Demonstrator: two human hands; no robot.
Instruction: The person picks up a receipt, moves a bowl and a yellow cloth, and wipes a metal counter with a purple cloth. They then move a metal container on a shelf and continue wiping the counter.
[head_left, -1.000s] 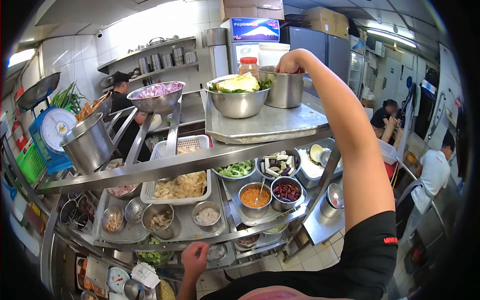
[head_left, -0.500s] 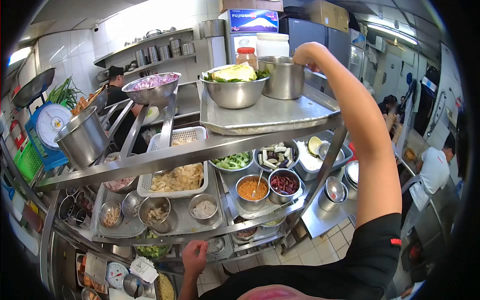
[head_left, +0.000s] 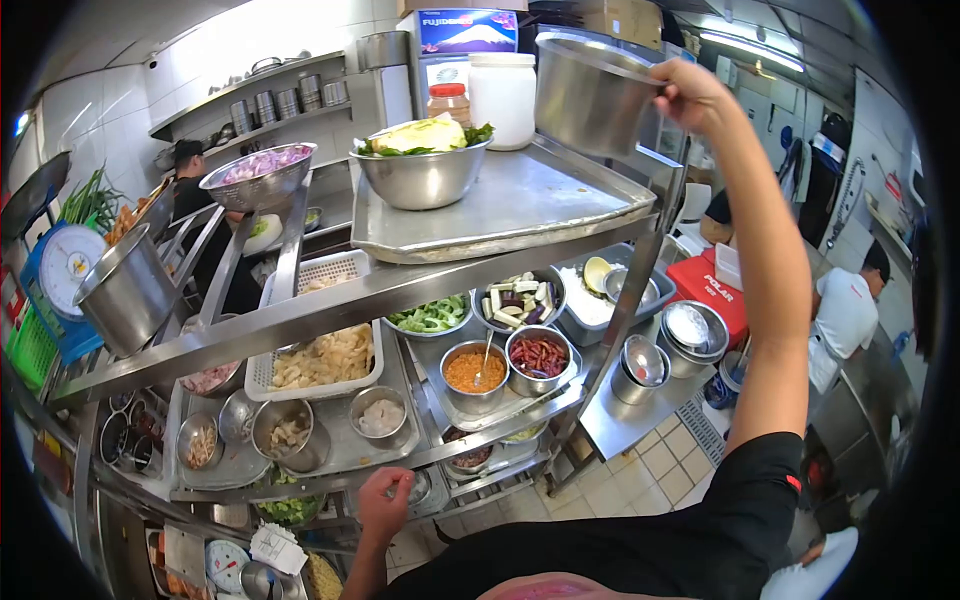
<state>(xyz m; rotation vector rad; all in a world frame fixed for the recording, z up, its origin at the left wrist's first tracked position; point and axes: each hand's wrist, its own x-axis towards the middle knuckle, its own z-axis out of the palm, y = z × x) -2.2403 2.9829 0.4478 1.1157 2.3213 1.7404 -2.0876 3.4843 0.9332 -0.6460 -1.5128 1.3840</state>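
My right hand (head_left: 690, 95) grips the rim of a large steel pot (head_left: 595, 100), which hangs tilted above the back right of a metal tray (head_left: 560, 215) on the rack's top shelf. Left of it on that tray sits a steel bowl (head_left: 425, 180) with green leaves and a yellow-white food in it. Behind stand a white tub (head_left: 502, 100) and a red-lidded jar (head_left: 448, 103). Low in front of the rack, my left hand (head_left: 385, 502) is curled closed, its fingertips partly hidden; I cannot make out anything in it.
On the shelf below are a white basket of pale food pieces (head_left: 330, 362), a bowl of orange bits (head_left: 476, 372) and a bowl of dried red chillies (head_left: 540, 358). A colander of chopped onions (head_left: 262, 172) stands upper left. Co-workers stand at left (head_left: 190, 205) and right (head_left: 845, 310).
The pot has risen off the tray and tilted, lifted by my right hand. The view has shifted to the right, showing a red cooler. My left hand stays low and curled.
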